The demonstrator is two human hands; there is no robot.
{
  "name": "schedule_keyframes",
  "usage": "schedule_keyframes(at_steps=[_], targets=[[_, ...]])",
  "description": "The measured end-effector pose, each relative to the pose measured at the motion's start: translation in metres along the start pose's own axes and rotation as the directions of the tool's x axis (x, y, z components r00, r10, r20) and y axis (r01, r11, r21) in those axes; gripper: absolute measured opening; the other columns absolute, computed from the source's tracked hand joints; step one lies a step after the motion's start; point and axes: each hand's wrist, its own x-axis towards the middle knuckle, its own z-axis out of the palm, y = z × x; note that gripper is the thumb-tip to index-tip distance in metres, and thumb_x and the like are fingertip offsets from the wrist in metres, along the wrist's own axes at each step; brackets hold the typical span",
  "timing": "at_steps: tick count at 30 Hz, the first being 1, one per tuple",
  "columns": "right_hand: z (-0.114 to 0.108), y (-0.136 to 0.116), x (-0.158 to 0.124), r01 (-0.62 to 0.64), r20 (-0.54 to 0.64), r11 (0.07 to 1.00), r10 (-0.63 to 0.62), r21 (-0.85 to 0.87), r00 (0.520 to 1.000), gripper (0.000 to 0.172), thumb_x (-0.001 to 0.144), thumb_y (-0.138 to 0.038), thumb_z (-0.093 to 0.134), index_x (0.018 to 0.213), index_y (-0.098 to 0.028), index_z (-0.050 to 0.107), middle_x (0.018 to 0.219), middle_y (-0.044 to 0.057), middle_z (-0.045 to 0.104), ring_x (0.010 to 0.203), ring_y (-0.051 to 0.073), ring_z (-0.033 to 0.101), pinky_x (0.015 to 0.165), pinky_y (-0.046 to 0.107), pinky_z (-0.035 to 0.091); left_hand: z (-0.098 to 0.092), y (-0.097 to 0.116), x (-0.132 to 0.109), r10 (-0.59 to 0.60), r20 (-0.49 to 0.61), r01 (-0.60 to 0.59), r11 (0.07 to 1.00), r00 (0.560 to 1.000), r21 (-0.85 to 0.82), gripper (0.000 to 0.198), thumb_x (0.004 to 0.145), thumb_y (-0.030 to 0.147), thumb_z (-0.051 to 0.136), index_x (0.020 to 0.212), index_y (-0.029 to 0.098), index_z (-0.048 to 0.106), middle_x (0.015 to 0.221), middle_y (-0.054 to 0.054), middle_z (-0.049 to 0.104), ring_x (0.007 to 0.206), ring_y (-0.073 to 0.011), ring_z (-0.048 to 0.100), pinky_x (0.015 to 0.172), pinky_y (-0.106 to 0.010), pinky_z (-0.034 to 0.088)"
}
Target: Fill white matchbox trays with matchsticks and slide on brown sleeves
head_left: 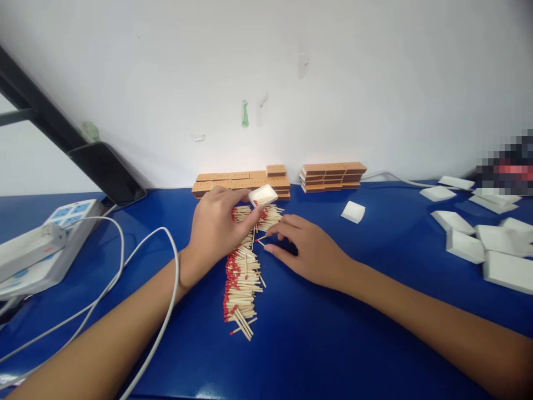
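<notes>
My left hand (219,222) grips a small white matchbox tray (264,194) between thumb and fingers, tilted above the pile. A little red shows inside it, perhaps a match head. Below lies a long heap of red-headed matches (245,278), partly covered by my left hand. My right hand (310,250) is at the heap's right side, thumb and index finger apart. Two loose matches (261,242) lie at those fingertips; whether the fingers touch them is hard to make out.
Brown matchboxes (231,183) are stacked against the wall, with a second stack (333,176) to the right. One white tray (353,211) lies alone; several more trays (499,239) are scattered at far right. A power strip (75,214), white cables (172,278) and a dark phone (109,172) occupy the left.
</notes>
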Motion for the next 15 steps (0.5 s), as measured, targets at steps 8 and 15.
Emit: schedule_keyframes(at_steps=[8, 15], targets=[[-0.0056, -0.0006, 0.0055, -0.009, 0.076, 1.000, 0.011, -0.027, 0.997, 0.012, 0.099, -0.019, 0.066, 0.087, -0.019, 0.063, 0.088, 0.004, 0.064, 0.084, 0.020, 0.060, 0.074, 0.032, 0.047, 0.0012, 0.0020, -0.0020, 0.022, 0.006, -0.022, 1.000, 1.000, 0.000, 0.025, 0.093, 0.038, 0.075, 0.108, 0.019, 0.078, 0.096, -0.006, 0.081, 0.090, -0.0254, 0.072, 0.082, -0.041, 0.056], [-0.0064, -0.0046, -0.0025, 0.013, 0.164, 0.955, 0.038, -0.296, 0.986, 0.013, 0.104, -0.020, 0.061, 0.092, -0.016, 0.064, 0.096, 0.008, 0.068, 0.090, 0.024, 0.064, 0.079, 0.038, 0.050, 0.0027, -0.0015, -0.0032, 0.051, 0.042, -0.051, 0.999, 0.998, 0.009, 0.029, 0.094, 0.040, 0.073, 0.108, 0.016, 0.078, 0.096, -0.008, 0.081, 0.090, -0.0275, 0.073, 0.081, -0.043, 0.058]])
